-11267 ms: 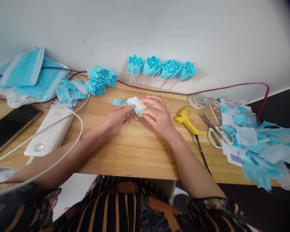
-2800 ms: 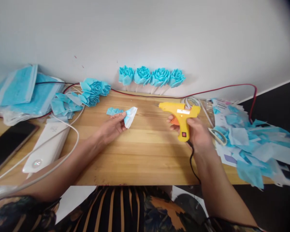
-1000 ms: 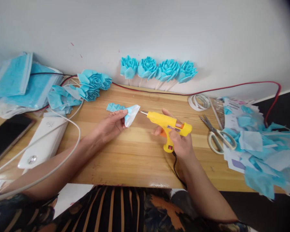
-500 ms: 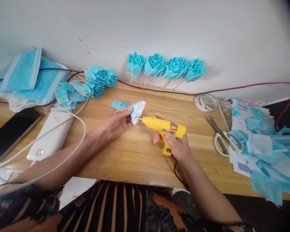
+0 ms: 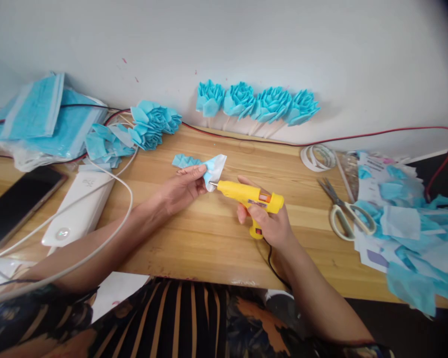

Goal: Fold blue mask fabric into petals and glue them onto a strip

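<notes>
Left-hand fingers [image 5: 198,170] pinched folded blue-and-white fabric petal [image 5: 217,168], jutting right of their tips, white edge slanting far-right to near-left | right-hand fingers [image 5: 241,213], farther from it, wrapped yellow glue gun [image 5: 242,192]; barrel ran leftward, nozzle [image 5: 214,184] at petal's near corner, contact unclear

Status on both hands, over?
Left hand pinching blue-and-white piece. Right hand gripping yellow glue gun, nozzle at piece's lower end. White cable across left forearm.

i can't read the label [image 5: 257,203] on the glue gun [image 5: 241,191]; my view crops the phone [image 5: 22,206] near the desk's front edge [image 5: 209,276].
</notes>
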Available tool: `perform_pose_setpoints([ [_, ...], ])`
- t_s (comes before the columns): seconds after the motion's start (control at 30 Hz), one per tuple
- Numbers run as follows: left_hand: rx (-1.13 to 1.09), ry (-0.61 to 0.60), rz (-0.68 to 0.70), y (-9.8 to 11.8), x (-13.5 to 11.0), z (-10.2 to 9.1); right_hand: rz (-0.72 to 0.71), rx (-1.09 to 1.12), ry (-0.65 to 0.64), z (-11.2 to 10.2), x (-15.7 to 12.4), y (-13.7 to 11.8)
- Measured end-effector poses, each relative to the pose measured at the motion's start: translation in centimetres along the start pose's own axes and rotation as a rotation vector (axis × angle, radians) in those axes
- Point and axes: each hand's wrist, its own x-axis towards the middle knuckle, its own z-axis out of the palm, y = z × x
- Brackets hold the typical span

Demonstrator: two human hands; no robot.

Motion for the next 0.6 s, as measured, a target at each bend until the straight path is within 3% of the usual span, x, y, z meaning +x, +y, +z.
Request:
perform_pose_setpoints([
  [0.4, 0.013, -0.034, 0.072, -0.14, 0.34, -0.49, 0.025, -0.116, -0.028, 0.00, -0.31, -0.13],
  [0.6, 0.053, -0.029, 0.134, -0.17, 0.36, -0.43, 0.022, -0.113, -0.180, -0.60, -0.89, -0.03],
])
